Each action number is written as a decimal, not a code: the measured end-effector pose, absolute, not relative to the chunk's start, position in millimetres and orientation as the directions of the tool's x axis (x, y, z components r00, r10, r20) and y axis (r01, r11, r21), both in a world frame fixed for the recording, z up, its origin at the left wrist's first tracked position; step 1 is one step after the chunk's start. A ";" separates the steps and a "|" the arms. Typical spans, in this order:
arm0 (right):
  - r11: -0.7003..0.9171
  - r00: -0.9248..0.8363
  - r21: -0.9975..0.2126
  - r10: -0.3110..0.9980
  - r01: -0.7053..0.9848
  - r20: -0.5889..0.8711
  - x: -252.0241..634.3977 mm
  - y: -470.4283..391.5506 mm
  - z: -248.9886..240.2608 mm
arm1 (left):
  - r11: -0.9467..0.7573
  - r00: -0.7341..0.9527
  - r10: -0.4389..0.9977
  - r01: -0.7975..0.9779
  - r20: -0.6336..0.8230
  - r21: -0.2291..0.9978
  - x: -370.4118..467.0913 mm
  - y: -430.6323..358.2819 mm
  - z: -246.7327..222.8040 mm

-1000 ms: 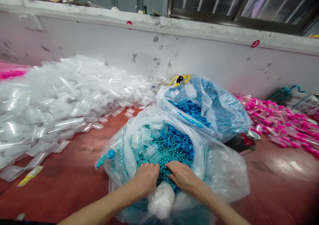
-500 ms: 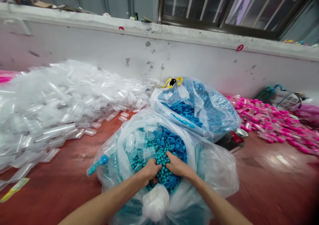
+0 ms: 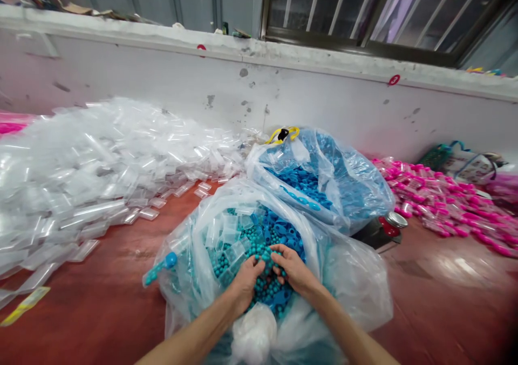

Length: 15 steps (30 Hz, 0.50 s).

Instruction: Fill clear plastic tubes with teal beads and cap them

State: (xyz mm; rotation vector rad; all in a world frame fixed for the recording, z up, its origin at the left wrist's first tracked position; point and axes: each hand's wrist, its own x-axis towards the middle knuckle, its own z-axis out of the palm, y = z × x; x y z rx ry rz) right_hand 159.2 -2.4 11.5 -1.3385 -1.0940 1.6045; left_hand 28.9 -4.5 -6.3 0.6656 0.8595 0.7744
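Glossy red-brown flat worktop (image 3: 109,279). Directly on it: big heap of clear flat plastic sleeves (image 3: 101,165), left; yellow-and-clear flat strip (image 3: 26,305), near left; open translucent plastic bag (image 3: 356,279) with small round teal beads (image 3: 257,240), centre; translucent bluish plastic bag (image 3: 356,181) right behind it, touching; dark device with round silver top (image 3: 392,226) beside that; heap of bright pink-and-clear pieces (image 3: 439,195), right.

I can't make out whether the hands (image 3: 244,283) grip any teal beads (image 3: 222,266); it's too blurred there. My view crops the bead bag (image 3: 358,284) toward the near edge of the desk (image 3: 101,300), clear sleeves (image 3: 93,171) leftward, pink pieces (image 3: 445,200) rightward.
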 end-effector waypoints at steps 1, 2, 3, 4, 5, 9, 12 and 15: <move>-0.345 -0.148 -0.938 0.930 -0.025 -0.338 160.0 -1.4 11.0 | 0.517 0.411 0.828 -0.296 -0.381 0.803 27.6 -4.6 -6.0; -0.345 -0.141 -0.939 0.929 -0.001 -0.341 160.9 -0.9 10.5 | 0.490 0.393 0.843 -0.279 -0.367 0.826 25.8 -5.0 -5.8; -0.345 -0.137 -0.937 0.927 0.044 -0.348 161.9 -1.2 10.0 | 0.475 0.381 0.850 -0.256 -0.364 0.842 23.7 -5.5 -5.5; -0.348 -0.143 -0.930 0.921 0.119 -0.363 163.0 -2.2 9.8 | 0.464 0.370 0.855 -0.229 -0.364 0.856 21.3 -6.4 -5.1; -0.345 -0.153 -0.912 0.911 0.223 -0.382 164.2 -3.6 10.3 | 0.454 0.355 0.860 -0.204 -0.367 0.867 18.9 -7.5 -4.5; -0.007 -0.211 -0.702 0.952 0.713 -0.224 167.4 -7.0 25.9 | 0.464 0.334 0.857 -0.169 -0.393 0.869 10.4 -13.0 -0.4; 0.213 -0.231 -0.407 0.973 0.888 0.005 162.3 2.0 49.7 | 0.526 0.372 0.823 -0.213 -0.429 0.824 7.3 -14.5 2.3; 0.222 -0.219 -0.160 0.975 0.962 0.041 148.3 18.9 66.3 | 0.581 0.412 0.793 -0.293 -0.448 0.759 6.2 -14.0 2.5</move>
